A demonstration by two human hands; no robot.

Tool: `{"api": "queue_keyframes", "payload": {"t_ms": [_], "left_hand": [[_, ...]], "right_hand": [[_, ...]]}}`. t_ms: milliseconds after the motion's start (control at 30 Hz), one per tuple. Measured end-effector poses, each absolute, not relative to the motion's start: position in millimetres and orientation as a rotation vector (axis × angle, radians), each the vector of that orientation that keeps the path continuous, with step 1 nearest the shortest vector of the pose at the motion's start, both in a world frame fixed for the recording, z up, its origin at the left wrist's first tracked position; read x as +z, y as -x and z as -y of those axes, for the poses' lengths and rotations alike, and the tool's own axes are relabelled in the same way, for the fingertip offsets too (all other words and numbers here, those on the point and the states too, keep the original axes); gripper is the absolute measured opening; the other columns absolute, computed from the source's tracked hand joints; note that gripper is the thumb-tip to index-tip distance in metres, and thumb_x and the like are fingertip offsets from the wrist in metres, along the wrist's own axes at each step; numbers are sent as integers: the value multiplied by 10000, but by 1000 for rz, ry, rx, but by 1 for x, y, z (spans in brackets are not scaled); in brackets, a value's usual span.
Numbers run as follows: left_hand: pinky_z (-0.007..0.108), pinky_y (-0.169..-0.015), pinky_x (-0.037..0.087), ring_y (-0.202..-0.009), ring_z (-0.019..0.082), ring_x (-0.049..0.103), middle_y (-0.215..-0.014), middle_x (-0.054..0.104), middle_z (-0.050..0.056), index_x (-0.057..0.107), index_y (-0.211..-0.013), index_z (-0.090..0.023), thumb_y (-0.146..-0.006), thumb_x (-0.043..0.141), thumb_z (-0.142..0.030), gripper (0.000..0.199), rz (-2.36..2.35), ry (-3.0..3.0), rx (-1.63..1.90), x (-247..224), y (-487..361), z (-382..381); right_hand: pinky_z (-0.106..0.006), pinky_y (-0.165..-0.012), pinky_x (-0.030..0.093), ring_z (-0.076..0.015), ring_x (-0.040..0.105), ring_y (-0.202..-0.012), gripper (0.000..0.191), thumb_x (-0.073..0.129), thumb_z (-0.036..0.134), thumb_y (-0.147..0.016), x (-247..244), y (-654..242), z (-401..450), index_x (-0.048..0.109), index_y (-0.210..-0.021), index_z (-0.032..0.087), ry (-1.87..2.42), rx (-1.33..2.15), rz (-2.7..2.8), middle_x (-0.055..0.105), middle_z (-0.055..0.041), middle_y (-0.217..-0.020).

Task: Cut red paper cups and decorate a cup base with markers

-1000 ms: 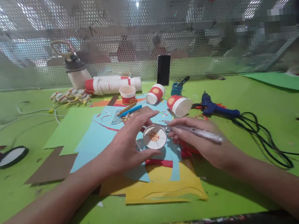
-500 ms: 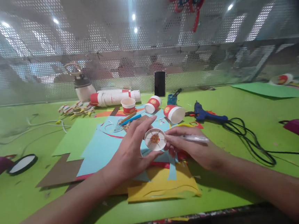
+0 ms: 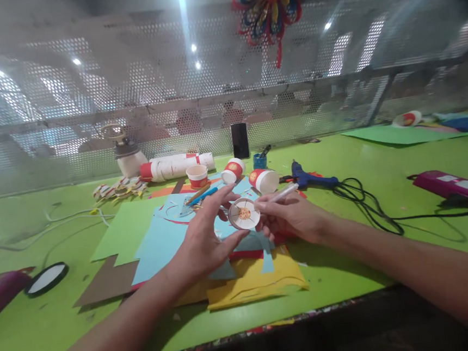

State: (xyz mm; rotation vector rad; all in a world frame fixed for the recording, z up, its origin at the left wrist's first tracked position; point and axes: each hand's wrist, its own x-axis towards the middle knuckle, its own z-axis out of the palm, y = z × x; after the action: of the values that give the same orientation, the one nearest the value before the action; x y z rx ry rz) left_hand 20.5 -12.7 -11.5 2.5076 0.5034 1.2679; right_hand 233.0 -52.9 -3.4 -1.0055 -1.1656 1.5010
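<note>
My left hand [image 3: 204,238] holds a small paper cup [image 3: 244,214] by its side, the white bottom with a red and yellow mark turned toward me. My right hand [image 3: 289,217] grips a silver pen [image 3: 281,193] whose tip rests at the cup's right edge. Both hands hover above a pile of blue, yellow and red paper sheets [image 3: 242,273] on the green table [image 3: 347,253].
Behind the hands lie red-and-white paper cups [image 3: 264,180], a stack of cups [image 3: 176,166], a phone [image 3: 239,140] against the mesh wall and a blue glue gun [image 3: 310,179] with a black cable. A magenta box [image 3: 454,185] sits right, and a black-rimmed disc [image 3: 47,278] lies left.
The cup and both hands have risen slightly off the paper, and the pen's rear end has swung upward. My head has tilted up, showing a paper flower on the mesh.
</note>
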Motion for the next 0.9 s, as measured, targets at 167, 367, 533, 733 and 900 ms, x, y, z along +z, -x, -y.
{"api": "queue_keyframes", "payload": {"t_ms": [167,367,533,733,900], "left_hand": [[313,-767,513,-1019,199,557,-1285,560,98,324,-1457,-274,-790,742,-194,791,-524,-2534,1212,-12,-23,12],[312,-732,517,-1004,204,541,-1241,527,106,347,-1434,-254,-798,704,-179,733,-506,-2568,1099,-15,-27,13],[339,-724,532,-1071,248,542,-1295,503,133,426,-1356,-230,-800,716,-260,628,-580,-2577,1040,-16,-26,11],[399,-817,518,-1095,264,532,-1199,555,120,527,-1185,-196,-781,746,-296,471,-575,-2636,924,-14,-25,9],[383,-765,492,-954,244,562,-1027,601,70,531,-1031,-197,-732,786,-351,422,-716,-2620,899,-15,-25,6]], "right_hand": [[-215,-501,502,-92,596,-511,304,781,412,-751,-8,-236,48,649,-822,148,975,1501,1229,656,7,-632],[-205,-440,458,-90,573,-458,264,748,405,-792,-11,-238,47,648,-811,162,1004,1500,1296,650,16,-583],[-200,-416,440,-90,568,-448,244,721,393,-813,-8,-239,48,664,-847,158,1048,1475,1342,648,20,-567],[-209,-435,445,-92,563,-451,255,721,402,-794,-3,-239,51,686,-792,150,1075,1405,1439,638,15,-556],[-247,-516,483,-106,579,-525,278,700,417,-796,-1,-240,51,695,-872,149,1119,1264,1491,655,-8,-651]]}}
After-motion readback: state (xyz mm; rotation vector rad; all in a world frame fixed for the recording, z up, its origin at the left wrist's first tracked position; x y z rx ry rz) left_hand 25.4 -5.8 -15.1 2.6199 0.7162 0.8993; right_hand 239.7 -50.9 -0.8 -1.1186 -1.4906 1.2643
